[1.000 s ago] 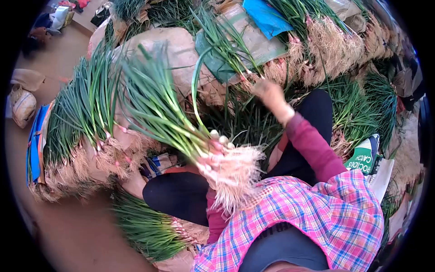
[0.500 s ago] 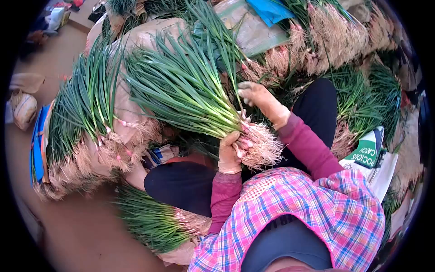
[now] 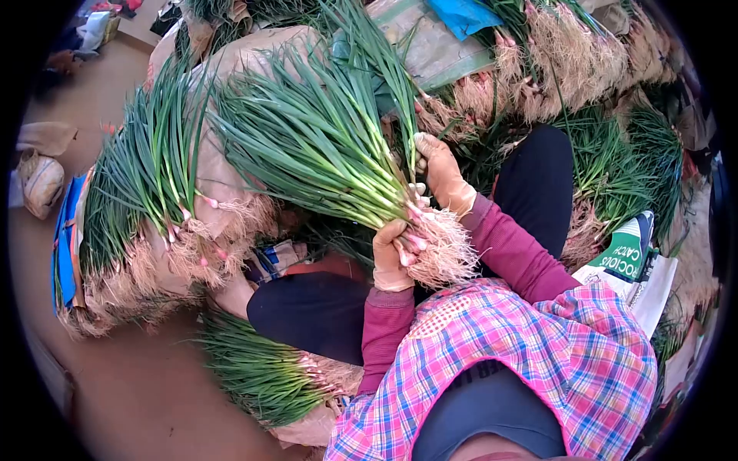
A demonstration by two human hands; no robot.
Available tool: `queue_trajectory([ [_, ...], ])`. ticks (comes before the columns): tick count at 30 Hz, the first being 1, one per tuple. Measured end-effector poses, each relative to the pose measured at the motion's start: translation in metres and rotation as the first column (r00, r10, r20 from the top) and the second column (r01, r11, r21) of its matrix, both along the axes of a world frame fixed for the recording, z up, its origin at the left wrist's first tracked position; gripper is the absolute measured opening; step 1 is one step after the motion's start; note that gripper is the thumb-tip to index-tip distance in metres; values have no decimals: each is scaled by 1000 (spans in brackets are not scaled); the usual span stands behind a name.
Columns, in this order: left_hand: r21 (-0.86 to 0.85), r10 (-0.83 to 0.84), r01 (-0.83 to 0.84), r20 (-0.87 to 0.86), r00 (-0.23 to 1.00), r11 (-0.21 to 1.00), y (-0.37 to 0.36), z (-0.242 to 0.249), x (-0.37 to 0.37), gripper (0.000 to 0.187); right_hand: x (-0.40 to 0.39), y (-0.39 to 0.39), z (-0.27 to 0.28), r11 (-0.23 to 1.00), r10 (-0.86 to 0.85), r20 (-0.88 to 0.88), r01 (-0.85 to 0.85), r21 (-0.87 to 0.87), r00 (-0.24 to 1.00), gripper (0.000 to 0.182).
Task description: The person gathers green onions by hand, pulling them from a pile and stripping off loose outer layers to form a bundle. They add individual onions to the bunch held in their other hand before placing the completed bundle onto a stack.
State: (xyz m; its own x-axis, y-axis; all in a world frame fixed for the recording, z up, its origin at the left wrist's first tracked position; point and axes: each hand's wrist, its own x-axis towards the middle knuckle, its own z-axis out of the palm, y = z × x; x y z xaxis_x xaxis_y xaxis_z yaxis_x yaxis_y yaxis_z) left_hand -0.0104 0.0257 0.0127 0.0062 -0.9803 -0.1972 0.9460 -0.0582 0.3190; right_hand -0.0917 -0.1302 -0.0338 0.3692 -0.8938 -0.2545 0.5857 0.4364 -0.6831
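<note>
Smooth brown floor [image 3: 131, 376] is being bordered along its right side by a long row of green-leaved plants with pale, stringy roots [image 3: 154, 184], and a blue upright panel [image 3: 68, 238] is standing at the row's outer end. Beyond the floor's middle, a whitish bulging bag [image 3: 44, 184] is lying by the left edge of the view. Crumpled tan sheeting [image 3: 219, 165] is being partly covered by leaves, and farther back a clear plastic sheet with a green stripe [image 3: 434, 50] is being overlapped by a bright blue plastic piece [image 3: 466, 15]. More rooted bundles [image 3: 569, 69] are being heaped at the upper right, with a green-and-white printed sack [image 3: 626, 250] lying below them. Beside the dark-clad left leg [image 3: 307, 315], a smaller green bundle with pinkish stem bases [image 3: 269, 373] is resting on brown wrapping.

Above the lap, a large bunch of long green stalks with white-pink bases [image 3: 330, 154] is being held aslant, leaves up-left, roots down-right. Its base is being grasped by the left hand [image 3: 390, 257], fingers curled around it. Beside its right edge, stems are being pinched by the bent fingers of the right hand [image 3: 443, 173].
</note>
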Motion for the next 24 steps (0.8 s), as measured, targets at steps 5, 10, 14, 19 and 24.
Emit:
queue_trajectory([
  [5, 13, 28, -29, 54, 998, 999, 9, 6, 3, 76, -11, -11, -24, 870, -78, 364, -115, 480, 928, 13],
  [10, -6, -36, 35, -161, 986, 999, 11, 20, 2, 71, 4, 27, 33, 868, 370, 300, -443, 227, 879, 34],
  [14, -80, -41, 30, -140, 989, 996, 8, 24, 2, 71, 6, 28, 47, 894, 370, 301, -424, 141, 879, 29],
  [19, -112, 125, -119, 48, 991, 986, 23, 40, 3, 76, -10, -9, -11, 999, 29, -105, -26, 33, 994, 21],
  [24, -584, 161, -137, -11, 987, 800, 14, 50, 45, 86, -43, 21, -25, 412, 396, -901, -911, -2, 180, 31],
])
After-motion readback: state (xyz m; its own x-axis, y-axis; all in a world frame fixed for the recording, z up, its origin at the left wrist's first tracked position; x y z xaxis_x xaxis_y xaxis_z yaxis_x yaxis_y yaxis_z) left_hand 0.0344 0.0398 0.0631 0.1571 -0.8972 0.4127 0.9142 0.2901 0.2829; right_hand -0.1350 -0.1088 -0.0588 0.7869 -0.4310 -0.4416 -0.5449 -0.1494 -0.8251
